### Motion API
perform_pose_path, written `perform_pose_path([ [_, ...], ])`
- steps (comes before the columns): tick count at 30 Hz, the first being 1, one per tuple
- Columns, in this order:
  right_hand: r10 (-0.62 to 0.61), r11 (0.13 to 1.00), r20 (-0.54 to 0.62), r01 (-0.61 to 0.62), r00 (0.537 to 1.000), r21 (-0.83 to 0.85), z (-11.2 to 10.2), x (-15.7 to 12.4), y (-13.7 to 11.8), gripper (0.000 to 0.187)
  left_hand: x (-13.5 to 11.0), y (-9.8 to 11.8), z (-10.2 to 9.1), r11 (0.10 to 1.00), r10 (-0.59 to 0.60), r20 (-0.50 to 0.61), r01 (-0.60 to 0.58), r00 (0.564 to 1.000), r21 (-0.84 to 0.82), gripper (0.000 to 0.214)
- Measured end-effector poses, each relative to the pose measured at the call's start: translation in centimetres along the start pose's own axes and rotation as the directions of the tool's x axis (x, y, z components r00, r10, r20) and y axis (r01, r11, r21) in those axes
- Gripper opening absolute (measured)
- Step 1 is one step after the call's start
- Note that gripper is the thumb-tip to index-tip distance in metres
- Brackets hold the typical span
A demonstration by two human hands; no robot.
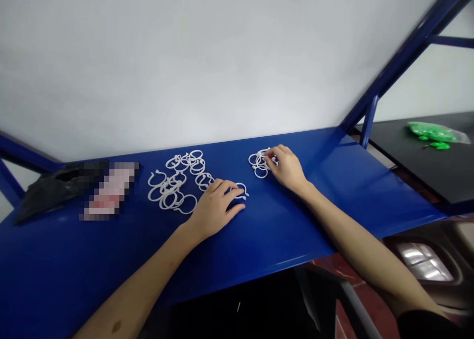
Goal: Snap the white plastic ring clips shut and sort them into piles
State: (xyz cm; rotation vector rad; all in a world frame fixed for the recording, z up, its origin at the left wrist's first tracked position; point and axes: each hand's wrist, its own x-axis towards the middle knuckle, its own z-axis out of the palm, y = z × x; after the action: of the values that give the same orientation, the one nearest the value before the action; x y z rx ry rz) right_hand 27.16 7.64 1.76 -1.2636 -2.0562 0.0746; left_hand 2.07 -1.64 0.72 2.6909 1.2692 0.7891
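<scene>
One hand, the left (214, 207), has its fingers loosely spread over an open-ended white ring (241, 183). The right hand (287, 167) pinches inward at a small ring cluster (260, 164); I can't tell whether it grips one. Leftward on the glossy blue tabletop (259, 240) lies a larger tangle of thin rings (170, 196). Farther off, a clear bag (461, 136) holds green pieces (425, 130); a crumpled black bag (44, 196) hides any contents.

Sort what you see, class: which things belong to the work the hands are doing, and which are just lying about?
Apparently in use:
Tangled pile of thin white open rings
Small white ring cluster at the right hand
Single white ring by the left hand

Probably lying about:
Crumpled black bag
Clear plastic bag of green pieces
</scene>
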Motion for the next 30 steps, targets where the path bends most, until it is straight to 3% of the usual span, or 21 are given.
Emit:
perform_pose_path([
  [7,-0.001,0.999,0.054,0.003,0.999,-0.043,0.9,0.1,1.0,0.006,0.1,0.4,0.6,1.000,0.013,0.083,-0.013,0.997,0.001,0.008],
  [11,-0.006,0.998,0.029,0.008,1.000,-0.061,1.0,0.0,0.9,0.009,0.3,0.5,0.3,1.000,-0.003,0.020,0.004,1.000,-0.020,0.012],
  [15,-0.046,0.998,-0.019,0.045,0.999,-0.038,0.2,-0.2,-0.3,0.013,0.4,0.7,0.0,0.981,-0.106,-0.088,0.090,0.990,-0.169,0.011],
  [18,-0.109,0.989,-0.003,0.109,0.994,0.098,-0.5,-0.8,-2.3,0.015,0.5,0.6,0.0,0.931,-0.227,-0.120,0.179,0.966,-0.318,0.009],
  [24,-0.241,0.901,0.238,0.126,0.941,0.415,-0.3,-2.5,-5.8,0.021,0.8,0.3,-0.4,0.705,-0.455,-0.034,0.336,0.890,-0.624,0.013],
  [27,-0.206,0.882,0.239,0.074,0.949,0.465,0.5,-3.2,-6.2,0.021,0.9,0.2,-0.5,0.632,-0.504,-0.007,0.364,0.864,-0.684,0.011],
  [30,-0.185,0.866,0.207,0.060,0.961,0.496,0.9,-3.5,-6.4,0.018,0.8,0.3,-0.4,0.628,-0.526,-0.008,0.381,0.851,-0.679,0.010],
])
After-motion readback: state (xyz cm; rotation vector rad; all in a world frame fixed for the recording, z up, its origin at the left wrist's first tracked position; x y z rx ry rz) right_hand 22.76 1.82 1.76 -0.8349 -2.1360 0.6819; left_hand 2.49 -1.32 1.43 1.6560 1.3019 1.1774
